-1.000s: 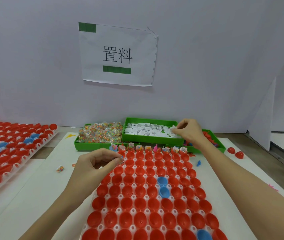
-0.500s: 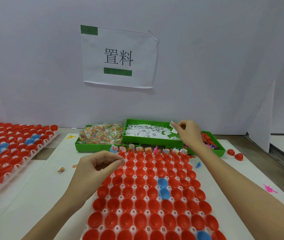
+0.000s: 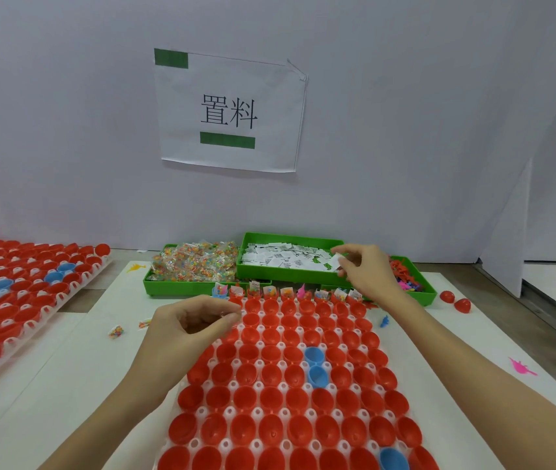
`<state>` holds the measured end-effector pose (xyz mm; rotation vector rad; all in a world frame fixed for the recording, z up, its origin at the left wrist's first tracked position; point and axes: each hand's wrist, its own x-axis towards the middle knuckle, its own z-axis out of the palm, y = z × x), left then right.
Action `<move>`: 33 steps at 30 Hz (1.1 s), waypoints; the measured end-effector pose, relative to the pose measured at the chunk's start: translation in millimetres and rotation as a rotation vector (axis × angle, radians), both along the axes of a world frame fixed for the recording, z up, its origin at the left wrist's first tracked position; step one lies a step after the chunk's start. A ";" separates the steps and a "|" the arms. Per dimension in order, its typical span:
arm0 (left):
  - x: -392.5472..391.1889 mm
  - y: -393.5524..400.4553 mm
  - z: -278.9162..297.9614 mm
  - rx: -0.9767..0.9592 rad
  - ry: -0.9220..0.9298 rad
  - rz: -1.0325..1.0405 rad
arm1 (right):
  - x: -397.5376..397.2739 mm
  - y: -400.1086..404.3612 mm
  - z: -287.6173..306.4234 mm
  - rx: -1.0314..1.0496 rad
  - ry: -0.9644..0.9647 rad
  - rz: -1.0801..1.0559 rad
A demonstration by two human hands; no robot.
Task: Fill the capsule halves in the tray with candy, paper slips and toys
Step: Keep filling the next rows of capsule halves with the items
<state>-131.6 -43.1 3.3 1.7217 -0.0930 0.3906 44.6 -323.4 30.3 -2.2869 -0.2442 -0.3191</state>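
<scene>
I saw the left hand [image 3: 185,329] pinched on a small clear candy packet [image 3: 232,313] at the tray's ten o'clock corner. That white plastic tray of red and blue capsule halves [image 3: 290,374] lay at six o'clock, its far row already stuffed. My right hand [image 3: 364,269] gripped a white paper slip [image 3: 336,266] at one o'clock, above the green bin of paper slips [image 3: 286,262]. The green bin of candy packets [image 3: 195,266] sat at eleven, the green bin of plastic toys [image 3: 412,283] at two.
</scene>
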 end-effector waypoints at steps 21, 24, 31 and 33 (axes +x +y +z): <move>-21.6 -34.2 3.1 0.147 -0.163 -0.149 | -164.7 32.0 -6.8 0.053 -0.297 0.331; -21.8 -34.1 2.2 0.153 -0.162 -0.182 | -166.3 31.5 -8.6 0.093 -0.249 0.394; -24.3 -37.7 2.2 0.183 -0.174 -0.116 | -166.7 35.5 -13.6 0.207 -0.085 0.484; -23.2 -36.7 2.2 0.195 -0.175 -0.064 | -164.8 33.0 -11.1 0.294 0.009 0.503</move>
